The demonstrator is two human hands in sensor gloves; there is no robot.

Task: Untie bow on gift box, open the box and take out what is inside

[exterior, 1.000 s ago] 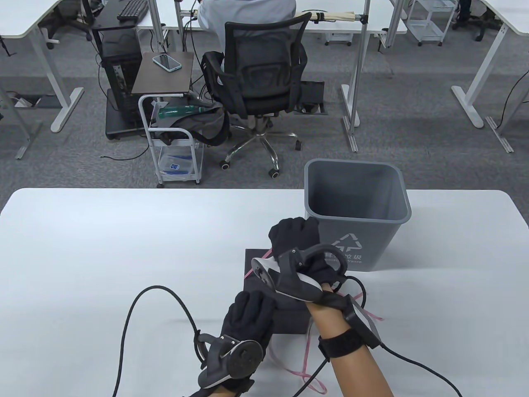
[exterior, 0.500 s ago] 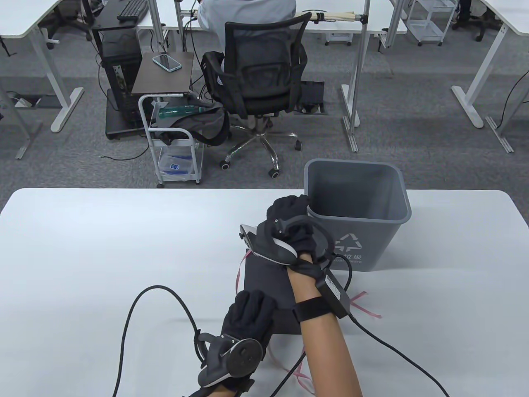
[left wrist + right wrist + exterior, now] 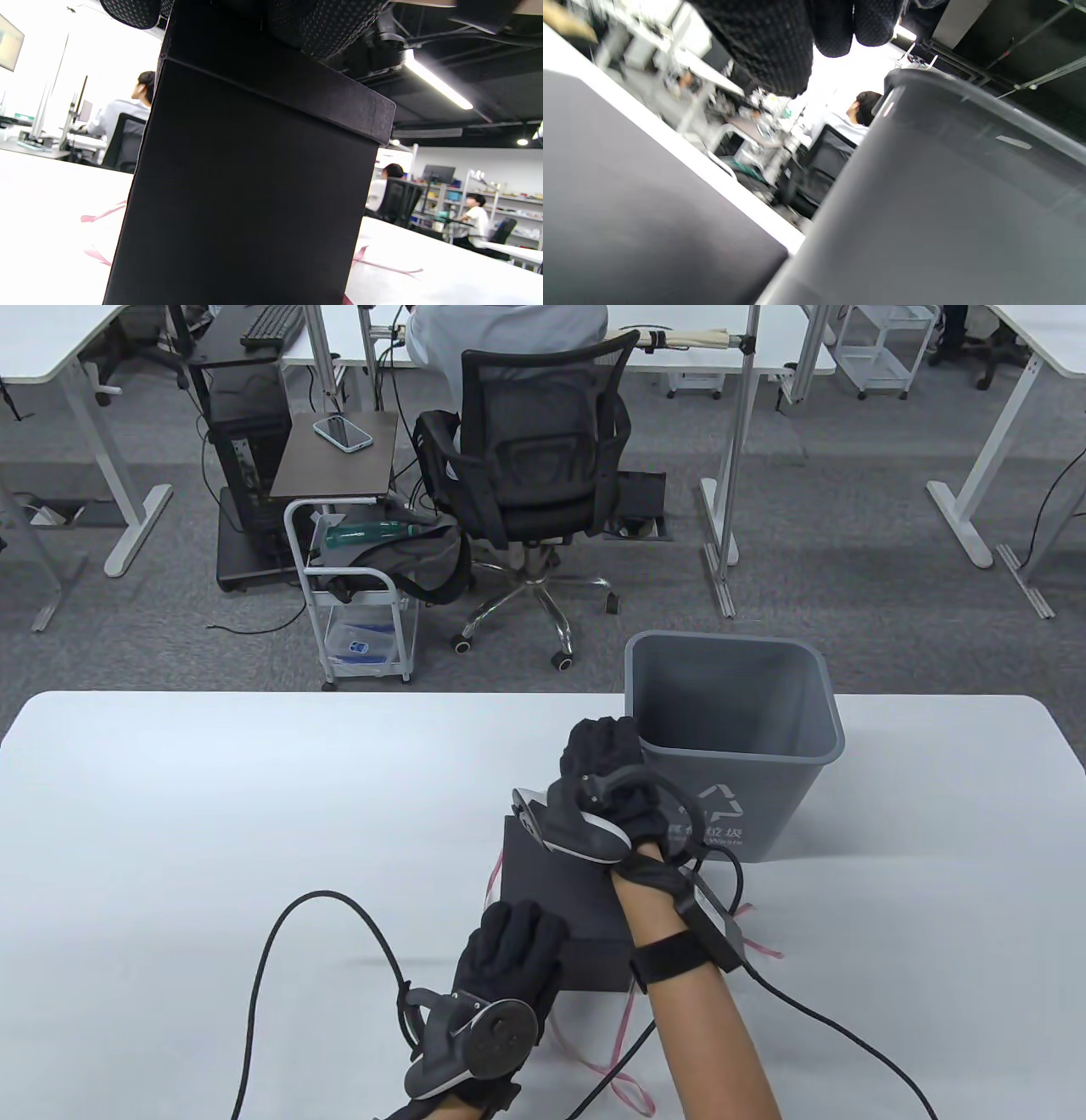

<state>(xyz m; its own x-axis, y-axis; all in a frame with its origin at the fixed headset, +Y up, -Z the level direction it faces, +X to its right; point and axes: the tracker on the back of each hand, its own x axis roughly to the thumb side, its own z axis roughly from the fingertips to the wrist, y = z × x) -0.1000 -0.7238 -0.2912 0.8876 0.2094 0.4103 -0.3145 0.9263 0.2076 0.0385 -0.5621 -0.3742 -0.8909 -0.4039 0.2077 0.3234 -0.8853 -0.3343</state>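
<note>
Matt black card box [image 3: 551,891]; smooth grey plastic bin [image 3: 747,780]

The right hand [image 3: 604,759] hides the gift box [image 3: 551,899] far edge.

The black gift box [image 3: 254,182] is filling most of the frame, its lid still sitting on top. Gloved fingers [image 3: 326,25] of the left hand are resting on the lid. Loose pink ribbon [image 3: 382,264] is lying on the white table [image 3: 445,271] on both sides of the box.
</note>
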